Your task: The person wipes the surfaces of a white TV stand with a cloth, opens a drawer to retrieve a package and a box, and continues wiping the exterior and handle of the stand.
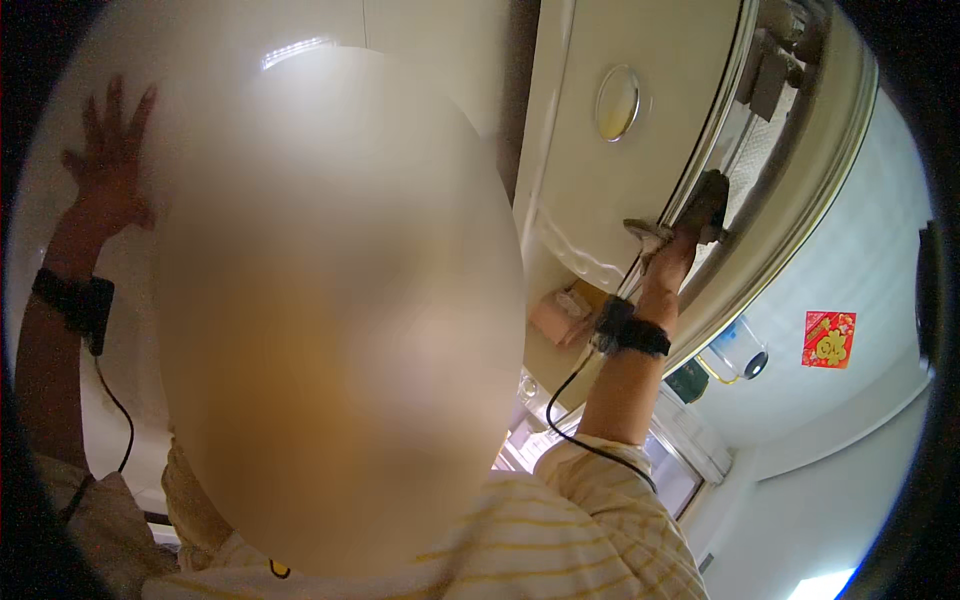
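Observation:
At the left my left hand (pixel 108 165) lies with spread fingers against a pale, shiny upright surface (pixel 215 30). It holds nothing. A black strap with a small box and a cable sits on that wrist. My right arm reaches up to the metal-edged rim of a cream panel (pixel 575 190). There my right hand (pixel 690 225) is closed, and a dark shape with a greyish flap shows at its fingers. Shadow hides what that is. The right wrist also wears a black strap with a cable. A large blurred oval covers the middle of the view.
The cream panel carries an oval recessed handle (pixel 618 103). Beyond its rim are a dark box-like thing (pixel 769 88) and a white mesh surface. A pink packet (pixel 562 318) lies below the panel. Past the right arm are a clear container (pixel 738 350) and a red-gold wall decoration (pixel 829 340).

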Tool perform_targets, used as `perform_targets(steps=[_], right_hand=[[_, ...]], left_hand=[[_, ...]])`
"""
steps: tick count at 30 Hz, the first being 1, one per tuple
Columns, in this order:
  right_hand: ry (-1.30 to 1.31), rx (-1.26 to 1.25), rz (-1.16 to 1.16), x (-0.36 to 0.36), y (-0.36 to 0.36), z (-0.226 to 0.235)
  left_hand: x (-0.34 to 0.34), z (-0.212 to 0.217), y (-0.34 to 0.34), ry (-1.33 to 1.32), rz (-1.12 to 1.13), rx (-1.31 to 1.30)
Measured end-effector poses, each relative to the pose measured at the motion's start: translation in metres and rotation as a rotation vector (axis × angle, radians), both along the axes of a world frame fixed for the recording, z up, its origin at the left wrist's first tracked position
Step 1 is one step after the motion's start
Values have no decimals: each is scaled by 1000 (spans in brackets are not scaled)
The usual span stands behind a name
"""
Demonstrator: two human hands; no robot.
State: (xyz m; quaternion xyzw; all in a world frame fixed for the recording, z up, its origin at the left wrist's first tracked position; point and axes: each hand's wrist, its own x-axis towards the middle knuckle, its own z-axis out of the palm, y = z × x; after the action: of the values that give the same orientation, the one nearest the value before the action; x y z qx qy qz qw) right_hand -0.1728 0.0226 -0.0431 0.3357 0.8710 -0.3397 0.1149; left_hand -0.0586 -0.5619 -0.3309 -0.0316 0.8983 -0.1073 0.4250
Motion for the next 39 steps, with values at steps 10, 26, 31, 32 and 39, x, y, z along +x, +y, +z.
perform_targets(steps=[10,26,31,32,39], right_hand=[[185,146,-200,55,-34,-21],[362,598,563,-96,-174,-29],[471,262,245,-3,-127,-31],[305,681,331,23,-111,-27],[269,449,-101,88,-35,-13]], left_hand=[[7,-4,-9,27,-18,21],[-5,22,-8,-114,53,62],[-3,24,-9,-108,87,131],[6,16,-15,-9,98,186],[11,16,-15,50,130,212]])
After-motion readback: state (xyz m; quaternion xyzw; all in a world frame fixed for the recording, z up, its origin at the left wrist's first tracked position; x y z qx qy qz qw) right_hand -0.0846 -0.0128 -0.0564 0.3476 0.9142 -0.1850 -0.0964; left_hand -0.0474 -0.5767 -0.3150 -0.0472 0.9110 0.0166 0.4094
